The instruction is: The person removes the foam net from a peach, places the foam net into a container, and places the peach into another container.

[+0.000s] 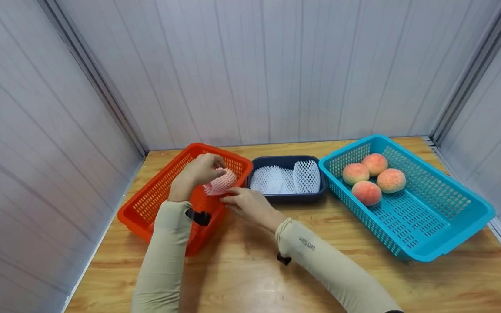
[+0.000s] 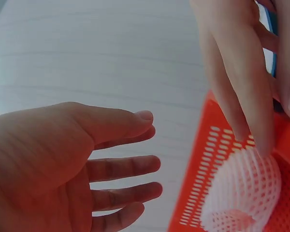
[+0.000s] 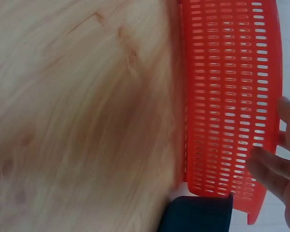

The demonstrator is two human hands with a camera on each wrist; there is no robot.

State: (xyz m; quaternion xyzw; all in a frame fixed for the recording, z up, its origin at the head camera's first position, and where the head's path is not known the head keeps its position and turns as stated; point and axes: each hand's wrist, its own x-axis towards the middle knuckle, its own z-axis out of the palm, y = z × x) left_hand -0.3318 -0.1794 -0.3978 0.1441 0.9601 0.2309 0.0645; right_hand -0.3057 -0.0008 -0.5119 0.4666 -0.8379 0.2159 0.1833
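A peach in a white foam net (image 1: 221, 182) sits inside the red basket (image 1: 144, 213), toward its right side. Above the basket, my left hand (image 1: 195, 174) is beside the netted peach. In the left wrist view that hand (image 2: 43, 154) has its fingers extended, with nothing between them. My right hand (image 1: 252, 205) reaches over the basket's right rim, fingers pointing down close to the foam net (image 2: 244, 186); whether they touch it I cannot tell. The right wrist view shows only part of the right hand (image 3: 278, 171), by the basket's rim; the peach is hidden there.
A dark blue tray (image 1: 294, 199) with several white foam nets (image 1: 307, 177) stands right of the red basket. Farther right is a blue basket (image 1: 433, 243) holding several bare peaches (image 1: 391, 181). Pale panel walls (image 1: 255, 74) close off the wooden tabletop (image 1: 250, 278) behind and at both sides.
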